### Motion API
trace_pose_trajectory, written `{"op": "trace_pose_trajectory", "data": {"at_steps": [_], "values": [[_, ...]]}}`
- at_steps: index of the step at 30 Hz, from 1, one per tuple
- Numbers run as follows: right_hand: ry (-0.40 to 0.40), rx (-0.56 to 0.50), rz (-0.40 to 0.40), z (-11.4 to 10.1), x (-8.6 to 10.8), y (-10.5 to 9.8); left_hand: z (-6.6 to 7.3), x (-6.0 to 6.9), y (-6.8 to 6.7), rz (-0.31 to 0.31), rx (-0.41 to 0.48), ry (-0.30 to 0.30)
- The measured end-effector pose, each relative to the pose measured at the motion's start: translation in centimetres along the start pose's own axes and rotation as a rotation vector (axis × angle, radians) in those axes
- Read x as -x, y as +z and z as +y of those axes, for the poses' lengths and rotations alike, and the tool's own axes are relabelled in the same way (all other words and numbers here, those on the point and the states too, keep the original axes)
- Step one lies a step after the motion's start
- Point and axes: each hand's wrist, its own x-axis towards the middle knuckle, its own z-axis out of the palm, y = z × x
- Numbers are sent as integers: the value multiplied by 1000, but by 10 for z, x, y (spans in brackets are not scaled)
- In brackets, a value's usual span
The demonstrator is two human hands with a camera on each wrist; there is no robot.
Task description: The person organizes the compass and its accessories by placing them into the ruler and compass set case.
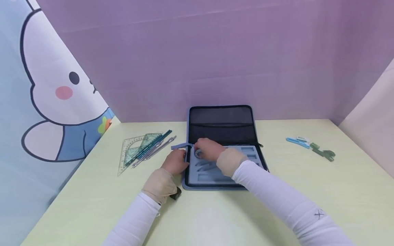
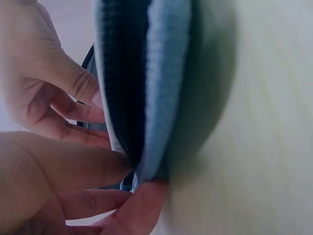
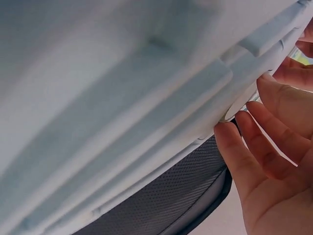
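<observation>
A blue zippered case (image 1: 186,186) lies unfolded on the table, with a grey-blue foam tray (image 1: 197,171) of shaped recesses in its lower half. At its left edge my left hand (image 1: 176,162) pinches the case's rim between thumb and fingers, near the zipper (image 2: 128,122). My right hand (image 1: 210,149) reaches over the tray's upper left corner. Its thumb and fingertips hold a small white ring-shaped piece (image 1: 198,154) at a round recess; only that piece's pale edge (image 3: 238,105) shows in the right wrist view.
Left of the case lie clear set squares and a protractor (image 1: 124,153), green pencils (image 1: 150,150) and metal compasses (image 1: 160,148). To the right are a blue cutter (image 1: 297,142), a white eraser (image 1: 303,139) and a dark green tool (image 1: 325,153). A black object (image 1: 175,193) sits beside my left wrist.
</observation>
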Motion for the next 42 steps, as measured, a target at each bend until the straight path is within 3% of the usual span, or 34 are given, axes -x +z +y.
{"op": "trace_pose_trajectory", "data": {"at_steps": [11,17,25,33,42], "values": [[-19,-19,22,12,2,-1,0,0,-1,-10,3,-10],[19,-83,34,28,13,-8,-1,-2,3,-11,-6,-5],[78,-119,38,58,34,-25,-2,-2,3,-18,-15,1],[129,-100,109,96,57,-45,-3,-3,0,-18,-10,-4],[192,-94,153,134,87,-51,-3,-3,2,-16,-13,11]]}}
